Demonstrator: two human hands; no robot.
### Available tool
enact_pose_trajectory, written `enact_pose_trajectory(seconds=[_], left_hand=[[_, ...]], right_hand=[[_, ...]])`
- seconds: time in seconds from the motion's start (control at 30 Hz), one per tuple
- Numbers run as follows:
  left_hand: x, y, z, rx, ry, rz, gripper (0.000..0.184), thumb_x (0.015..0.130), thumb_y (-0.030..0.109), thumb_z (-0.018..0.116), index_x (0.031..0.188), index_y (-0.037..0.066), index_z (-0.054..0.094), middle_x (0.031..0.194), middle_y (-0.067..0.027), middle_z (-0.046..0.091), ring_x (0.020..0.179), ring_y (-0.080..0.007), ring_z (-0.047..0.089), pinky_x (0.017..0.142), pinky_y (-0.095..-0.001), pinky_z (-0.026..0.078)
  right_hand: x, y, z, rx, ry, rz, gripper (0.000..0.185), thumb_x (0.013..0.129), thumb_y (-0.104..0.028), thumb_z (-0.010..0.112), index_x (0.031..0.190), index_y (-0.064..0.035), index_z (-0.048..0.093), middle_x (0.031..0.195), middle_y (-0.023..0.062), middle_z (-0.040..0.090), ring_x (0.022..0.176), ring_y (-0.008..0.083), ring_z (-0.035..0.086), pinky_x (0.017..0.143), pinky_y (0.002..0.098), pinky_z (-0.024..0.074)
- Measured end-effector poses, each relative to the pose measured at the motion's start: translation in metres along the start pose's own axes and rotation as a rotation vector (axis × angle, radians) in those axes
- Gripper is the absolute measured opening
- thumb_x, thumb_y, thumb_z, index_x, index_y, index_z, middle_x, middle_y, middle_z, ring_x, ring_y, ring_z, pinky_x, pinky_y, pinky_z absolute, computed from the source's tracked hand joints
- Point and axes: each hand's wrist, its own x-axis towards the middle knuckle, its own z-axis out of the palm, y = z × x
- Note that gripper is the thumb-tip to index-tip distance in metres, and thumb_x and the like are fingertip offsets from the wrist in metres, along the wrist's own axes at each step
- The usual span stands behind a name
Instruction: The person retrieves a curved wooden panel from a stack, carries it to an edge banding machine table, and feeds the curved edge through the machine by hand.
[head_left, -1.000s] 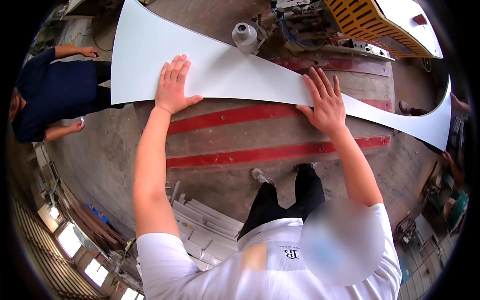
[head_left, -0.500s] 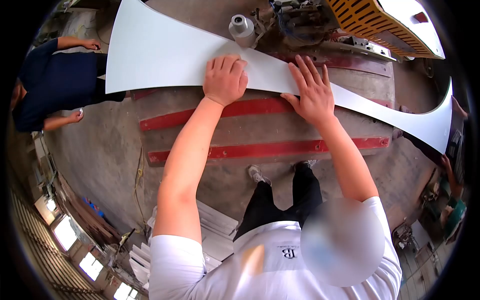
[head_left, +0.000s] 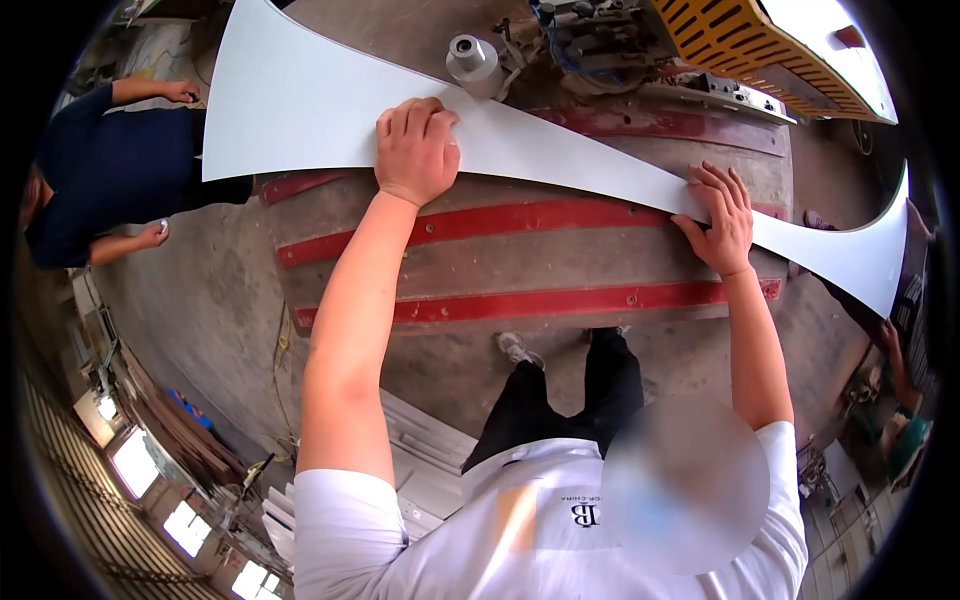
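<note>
A long white panel, wide at the left and narrow towards the right, lies across a worktable with red strips. My left hand rests on the panel's near part with its fingers curled together; what they hold, if anything, is hidden. Near the narrow section, my right hand lies over the panel with bent, slightly spread fingers, its thumb by the near edge. Just beyond the panel's far edge stands a grey metal cylinder.
At the left stands a person in dark clothes. Another person's hand is at the panel's right end. Machinery with a yellow slotted guard is at the upper right. Pale boards lie below the table.
My left hand went right and curled its fingers, then moved slightly back left. My right hand first shifted left, then moved right along the panel. The panel's left end appears slightly further left.
</note>
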Motion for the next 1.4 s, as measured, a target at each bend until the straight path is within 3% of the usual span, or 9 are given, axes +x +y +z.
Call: enact_pose_trajectory(seconds=[0.23,0.63,1.4], left_hand=[[0.001,-0.017,-0.003,0.011,0.011,-0.004,0.032,0.084,0.019,0.067,0.116,0.017,0.064,0.126,-0.0043,0.063,0.125,-0.0284,0.057,0.108,-0.0489,0.04],[0.0,-0.047,-0.006,0.038,-0.003,0.008,0.032,0.084,0.017,0.069,0.116,0.018,0.064,0.123,-0.0035,0.061,0.123,-0.0284,0.058,0.106,-0.0487,0.042],[-0.005,-0.106,-0.014,0.038,-0.096,-0.008,0.033,0.09,0.019,0.067,0.122,0.018,0.061,0.13,-0.0057,0.058,0.13,-0.0305,0.053,0.112,-0.0502,0.038]], right_hand=[[0.017,-0.011,0.004,0.024,0.094,0.024,0.041,0.076,-0.033,0.092,0.107,-0.0152,0.074,0.129,0.0003,0.074,0.122,0.0307,0.064,0.105,0.0471,0.047],[0.033,-0.025,0.021,0.008,0.151,0.005,0.036,0.078,-0.038,0.092,0.092,-0.0146,0.069,0.09,0.0013,0.068,0.088,0.0285,0.062,0.081,0.0418,0.0475],[0.073,-0.056,0.046,0.019,0.129,-0.015,0.035,0.081,-0.039,0.089,0.097,-0.0158,0.068,0.091,0.0016,0.066,0.089,0.0289,0.062,0.08,0.0416,0.048]])
